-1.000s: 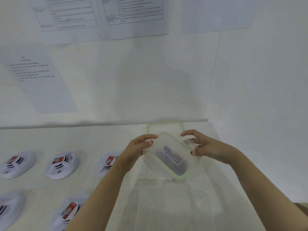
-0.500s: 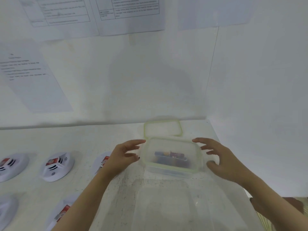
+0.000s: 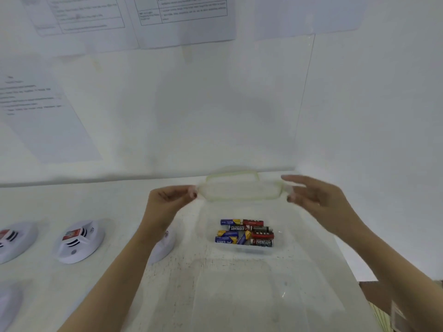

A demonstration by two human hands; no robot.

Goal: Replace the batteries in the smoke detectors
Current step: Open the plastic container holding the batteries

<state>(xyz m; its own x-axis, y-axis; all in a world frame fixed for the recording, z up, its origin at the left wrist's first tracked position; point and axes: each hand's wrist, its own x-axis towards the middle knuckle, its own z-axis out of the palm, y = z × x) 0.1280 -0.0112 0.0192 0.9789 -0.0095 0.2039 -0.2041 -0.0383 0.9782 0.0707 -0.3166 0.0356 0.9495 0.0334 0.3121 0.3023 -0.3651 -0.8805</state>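
A clear lid [image 3: 239, 191] with a pale green rim hangs level above the table, held at both ends. My left hand [image 3: 167, 200] pinches its left end and my right hand [image 3: 316, 200] grips its right end between thumb and fingers. Below it stands a small clear container [image 3: 279, 248], uncovered, with several batteries [image 3: 244, 232] inside in blue-yellow, red and black wrappers. White round smoke detectors lie at the left: one [image 3: 80, 240] in full view, one [image 3: 14, 238] at the edge, one [image 3: 165, 246] partly hidden by my left forearm.
A second green-rimmed lid [image 3: 232, 176] lies behind, against the wall. A large clear plastic box [image 3: 239, 295] sits in front of the battery container. Another detector [image 3: 7, 305] shows at the bottom left. Printed sheets [image 3: 182, 17] hang on the wall. The table ends at the right.
The closed container was held tilted in both hands, then set down on the table. Its lid has come off and now sits raised in both hands, leaving the batteries exposed.
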